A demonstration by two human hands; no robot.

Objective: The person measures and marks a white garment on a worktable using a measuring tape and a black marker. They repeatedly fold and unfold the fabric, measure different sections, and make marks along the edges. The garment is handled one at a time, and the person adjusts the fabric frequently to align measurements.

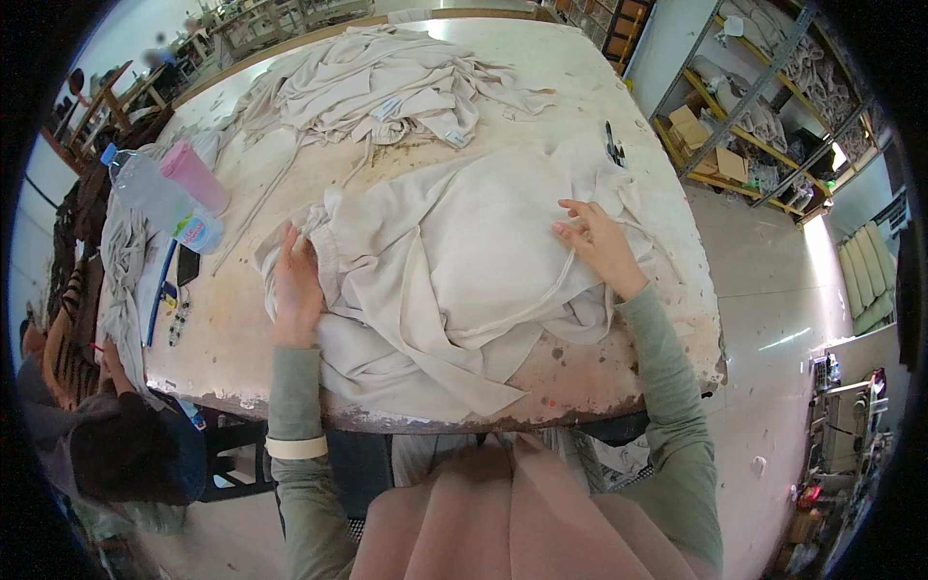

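Note:
An off-white garment lies in loose folds on the worn table before me, with a gathered band along its left side and thin ties at its right. My left hand rests against that gathered band, its fingers stretched out and partly among the folds. Over the garment's right part is my right hand, open with the fingers apart and nothing in it. Whether its fingertips touch the cloth is hard to tell. A flap of the garment hangs toward the table's near edge.
More off-white cloth with labels is heaped at the back. On the left stand a clear bottle and a pink tumbler, near a dark phone. Black pens lie far right. Another person is at the lower left.

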